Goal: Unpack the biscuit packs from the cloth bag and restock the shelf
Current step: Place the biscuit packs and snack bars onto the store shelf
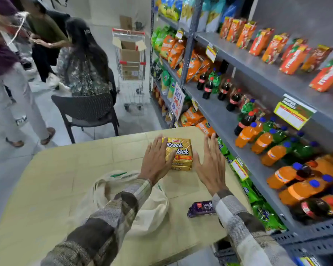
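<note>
Cloth bag [150,212] lies closest to us on the tan table [65,169], a purple pack [201,208] beside it. Our left hand [155,160], fingers straight, touches the yellow biscuit packs [181,150]; our right hand [211,166] is spread just beside. Farther: shelf [229,121], chair [85,110], trolley [131,68].

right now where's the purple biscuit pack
In the head view the purple biscuit pack lies on the table, toward its right side, between the cloth bag and the right sleeve, nearer than the yellow biscuit stack.

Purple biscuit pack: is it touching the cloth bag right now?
Apart. The head view shows a strip of bare table between the purple biscuit pack and the cloth bag.
</note>
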